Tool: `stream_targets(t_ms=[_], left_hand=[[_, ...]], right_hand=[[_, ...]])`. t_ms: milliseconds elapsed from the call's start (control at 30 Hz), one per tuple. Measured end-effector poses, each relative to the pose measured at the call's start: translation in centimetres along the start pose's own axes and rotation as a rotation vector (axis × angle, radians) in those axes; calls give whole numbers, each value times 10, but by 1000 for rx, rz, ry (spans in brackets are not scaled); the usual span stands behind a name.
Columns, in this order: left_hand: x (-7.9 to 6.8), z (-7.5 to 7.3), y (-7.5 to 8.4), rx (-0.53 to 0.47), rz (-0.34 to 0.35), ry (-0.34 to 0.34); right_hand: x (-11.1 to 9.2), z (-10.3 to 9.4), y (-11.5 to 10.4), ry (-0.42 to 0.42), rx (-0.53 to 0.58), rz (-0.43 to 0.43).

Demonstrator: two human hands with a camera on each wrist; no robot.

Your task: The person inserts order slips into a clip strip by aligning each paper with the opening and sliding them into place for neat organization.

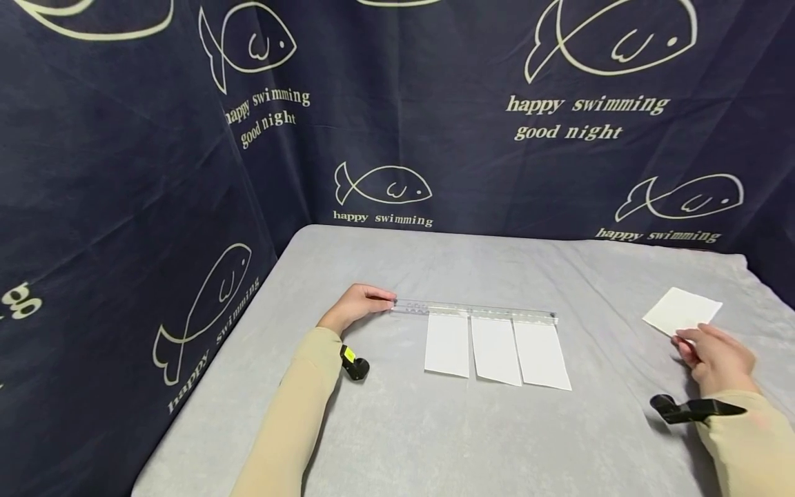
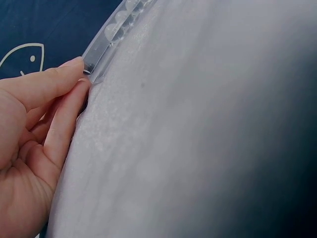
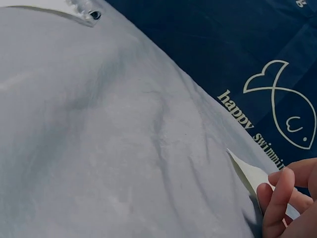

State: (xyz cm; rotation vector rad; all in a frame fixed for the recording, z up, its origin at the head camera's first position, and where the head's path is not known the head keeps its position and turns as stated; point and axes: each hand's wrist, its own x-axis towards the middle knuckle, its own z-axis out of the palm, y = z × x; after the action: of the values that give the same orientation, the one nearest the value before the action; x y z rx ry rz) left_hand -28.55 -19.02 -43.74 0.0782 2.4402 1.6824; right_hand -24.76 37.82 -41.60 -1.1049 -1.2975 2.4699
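A clear plastic strip [image 1: 484, 311] with rounded cut-outs lies across the top edges of three white paper cards, the left card [image 1: 447, 347], the middle card [image 1: 497, 351] and the right card [image 1: 542, 355]. At the strip's left end, my left hand [image 1: 357, 305] pinches it between thumb and fingers; the left wrist view shows the strip's end [image 2: 96, 59] at the fingertips. Well to the right, my right hand [image 1: 717, 355] pinches a separate white paper piece [image 1: 682, 310] by its near corner. In the right wrist view that paper [image 3: 250, 173] is seen nearly edge-on.
A light grey cloth [image 1: 385, 428] with some wrinkles covers the table. Dark blue curtains [image 1: 472, 138] with fish drawings stand behind it and along the left side. Black wrist cameras sit on both sleeves, the left camera [image 1: 356, 366] and the right camera [image 1: 683, 409].
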Motion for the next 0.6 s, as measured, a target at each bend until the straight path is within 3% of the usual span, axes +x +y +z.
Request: stream_targets(t_ms=[333,600], left_hand=[[0,1,-1,-9,10,5],[0,2,0,-3,6,7]], right_hand=[[2,4,1,-25,-85,6],[0,4,2,57,9,0]])
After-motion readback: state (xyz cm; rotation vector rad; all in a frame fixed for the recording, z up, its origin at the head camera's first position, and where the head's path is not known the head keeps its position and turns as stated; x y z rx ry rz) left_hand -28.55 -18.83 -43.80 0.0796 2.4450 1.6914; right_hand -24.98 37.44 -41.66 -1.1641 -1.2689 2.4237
